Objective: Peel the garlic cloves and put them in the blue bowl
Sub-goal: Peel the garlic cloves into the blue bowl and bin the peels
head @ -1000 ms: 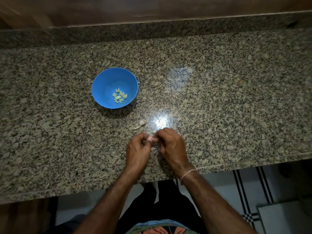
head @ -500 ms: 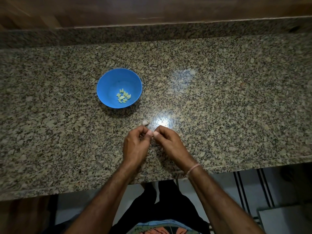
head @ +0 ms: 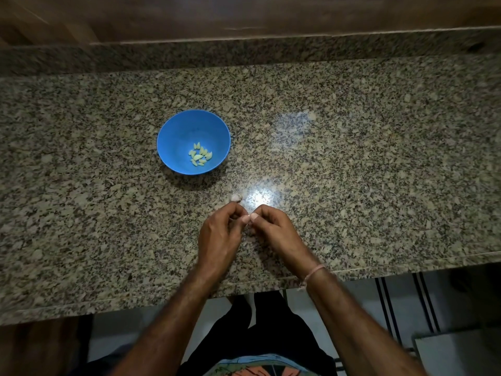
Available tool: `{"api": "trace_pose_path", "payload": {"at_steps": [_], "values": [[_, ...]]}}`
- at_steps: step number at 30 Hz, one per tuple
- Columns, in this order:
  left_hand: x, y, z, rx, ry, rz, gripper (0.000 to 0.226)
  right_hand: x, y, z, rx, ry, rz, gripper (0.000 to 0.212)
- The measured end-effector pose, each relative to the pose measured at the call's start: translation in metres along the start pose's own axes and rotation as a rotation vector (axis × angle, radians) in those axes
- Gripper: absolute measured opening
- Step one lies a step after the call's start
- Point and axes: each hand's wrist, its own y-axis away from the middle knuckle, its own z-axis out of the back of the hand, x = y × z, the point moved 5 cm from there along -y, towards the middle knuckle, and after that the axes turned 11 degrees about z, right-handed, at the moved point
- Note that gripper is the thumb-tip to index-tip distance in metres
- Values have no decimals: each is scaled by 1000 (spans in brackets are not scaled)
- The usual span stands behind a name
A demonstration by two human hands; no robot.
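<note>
blue bowl point(head: 173, 137): peeled garlic cloves point(head: 200, 158) inside | left hand point(head: 219, 240), right hand point(head: 276, 232): curled, pinching maybe 1 clove

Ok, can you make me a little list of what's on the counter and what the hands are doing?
bowl: blue bowl, upright on the counter
in bowl: small heap of peeled cloves
loose on counter: one pale garlic piece, just beyond the hands, apart from the bowl
left hand: fingertips pinched against the right's
right hand: same; pale wristband
held: something tiny, likely a clove, hidden between the fingertips
</note>
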Motion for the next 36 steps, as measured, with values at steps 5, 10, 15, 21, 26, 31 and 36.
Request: {"api": "trace_pose_path", "payload": {"at_steps": [5,10,15,21,26,31,36], "values": [[7,-3,-3,2,-84,93,13,8,-1,5,-33,325,214,17],[6,-4,-2,-15,-2,115,9,5,-1,8,-24,206,85,22],[-5,-3,0,-81,-138,-54,4,2,-2,10,-7,240,93,21],[5,-8,-11,233,130,255,19,18,-10,11,-5,816,494,18],[-6,-3,-1,-11,-167,-32,11,13,-8,13,-3,296,116,23],[-11,-4,-2,-113,-220,-151,8,3,-2,9,-24,-182,-172,19],[8,-11,-17,347,439,387,15,13,-6,12,-15,397,261,20]]}}
